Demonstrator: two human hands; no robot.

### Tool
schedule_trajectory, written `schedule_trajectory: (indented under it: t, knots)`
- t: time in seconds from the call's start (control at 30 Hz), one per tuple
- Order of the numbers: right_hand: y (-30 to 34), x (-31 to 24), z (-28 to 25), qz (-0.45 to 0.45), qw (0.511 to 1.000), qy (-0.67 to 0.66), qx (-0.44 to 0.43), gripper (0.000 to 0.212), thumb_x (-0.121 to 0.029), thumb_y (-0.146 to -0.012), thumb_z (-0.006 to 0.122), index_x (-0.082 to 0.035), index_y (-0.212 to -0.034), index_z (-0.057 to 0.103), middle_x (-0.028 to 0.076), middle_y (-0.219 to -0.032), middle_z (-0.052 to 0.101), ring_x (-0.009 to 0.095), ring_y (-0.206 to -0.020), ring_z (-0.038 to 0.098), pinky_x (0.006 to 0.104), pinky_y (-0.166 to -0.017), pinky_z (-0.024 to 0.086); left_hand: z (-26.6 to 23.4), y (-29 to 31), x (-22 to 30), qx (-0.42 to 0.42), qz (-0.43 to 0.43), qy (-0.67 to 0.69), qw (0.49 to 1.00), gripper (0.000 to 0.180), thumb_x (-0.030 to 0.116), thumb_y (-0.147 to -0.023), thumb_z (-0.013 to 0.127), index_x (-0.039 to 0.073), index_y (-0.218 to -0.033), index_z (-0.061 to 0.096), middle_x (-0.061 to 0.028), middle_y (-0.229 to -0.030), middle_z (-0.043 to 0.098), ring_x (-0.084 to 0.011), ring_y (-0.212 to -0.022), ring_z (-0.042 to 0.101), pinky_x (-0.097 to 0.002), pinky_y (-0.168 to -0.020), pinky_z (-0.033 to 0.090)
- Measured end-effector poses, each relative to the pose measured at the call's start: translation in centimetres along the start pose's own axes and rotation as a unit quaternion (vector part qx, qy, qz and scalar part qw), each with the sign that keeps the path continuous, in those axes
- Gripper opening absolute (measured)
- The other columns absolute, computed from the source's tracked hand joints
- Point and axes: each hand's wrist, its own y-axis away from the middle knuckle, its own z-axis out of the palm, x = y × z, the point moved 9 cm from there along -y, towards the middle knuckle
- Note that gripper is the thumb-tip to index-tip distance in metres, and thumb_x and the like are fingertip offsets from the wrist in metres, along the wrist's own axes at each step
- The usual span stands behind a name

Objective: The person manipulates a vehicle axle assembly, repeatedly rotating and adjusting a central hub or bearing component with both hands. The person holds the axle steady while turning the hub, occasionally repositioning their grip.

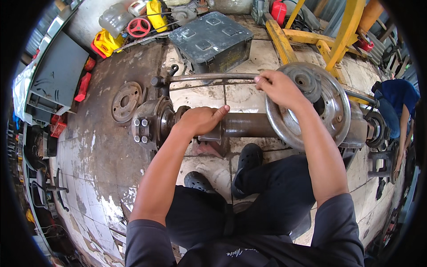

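A heavy, greasy axle (249, 125) lies crosswise in front of me, with a bolted knuckle (147, 124) at its left end. My left hand (200, 121) is closed over the axle beside this knuckle; its thumb points right and the other fingers are mostly hidden. Above the axle runs a long metal rod (209, 77), joined at its left end to an upright joint. Around the rod's right end, my right hand (279, 88) is closed, thumb on top. Just right of that hand, a steel wheel rim (340, 129) leans against the axle, a round rubber-like piece (307, 82) on it.
A dark lidded box (211, 40) stands beyond the axle. A rusty disc plate (126, 102) lies on the floor at left, near a grey cabinet (60, 71). Yellow steel frame legs (282, 42) rise at far right. Another person (398, 104) bends over parts at right.
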Motion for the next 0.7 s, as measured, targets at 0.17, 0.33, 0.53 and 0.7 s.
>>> schedule_trajectory:
  t: [0.17,0.33,0.53,0.7]
  knots:
    - [0.7,1.9,-3.7,0.012,0.990,-0.063,0.125,0.035,-0.026,-0.096,0.056,0.001,-0.118,0.059,0.010,-0.098,0.069,0.017,-0.089,0.066,0.0312,-0.078,0.048,-0.4,0.5,1.0,0.022,0.032,0.011,0.999,0.095,0.077,-0.090,0.011,0.004,-0.109,0.070,-0.0237,-0.107,0.067,-0.0400,-0.108,0.060,-0.0471,-0.093,0.046]
    - [1.4,0.6,-5.6,0.021,0.963,-0.176,0.205,0.036,-0.024,-0.095,0.056,0.003,-0.119,0.059,0.015,-0.096,0.069,0.020,-0.084,0.069,0.0303,-0.078,0.050,0.1,0.0,0.4,0.009,0.005,0.011,1.000,0.094,0.077,-0.091,0.012,0.004,-0.112,0.068,-0.0236,-0.108,0.066,-0.0403,-0.109,0.059,-0.0467,-0.094,0.046]
    - [1.5,1.5,-5.9,0.029,0.956,-0.197,0.213,0.034,-0.021,-0.097,0.054,0.004,-0.120,0.059,0.013,-0.098,0.068,0.017,-0.083,0.069,0.0296,-0.077,0.051,-0.1,0.9,2.2,0.012,0.048,0.018,0.999,0.088,0.073,-0.093,0.016,0.006,-0.120,0.065,-0.0241,-0.113,0.065,-0.0419,-0.112,0.057,-0.0463,-0.096,0.044]
    - [0.6,0.8,-5.2,0.017,0.958,-0.198,0.208,0.034,-0.020,-0.097,0.053,0.004,-0.121,0.058,0.013,-0.099,0.068,0.017,-0.084,0.069,0.0293,-0.079,0.051,0.4,-0.4,1.4,-0.012,0.018,-0.005,1.000,0.084,0.072,-0.094,0.016,0.010,-0.124,0.063,-0.0231,-0.114,0.065,-0.0419,-0.112,0.057,-0.0463,-0.096,0.044]
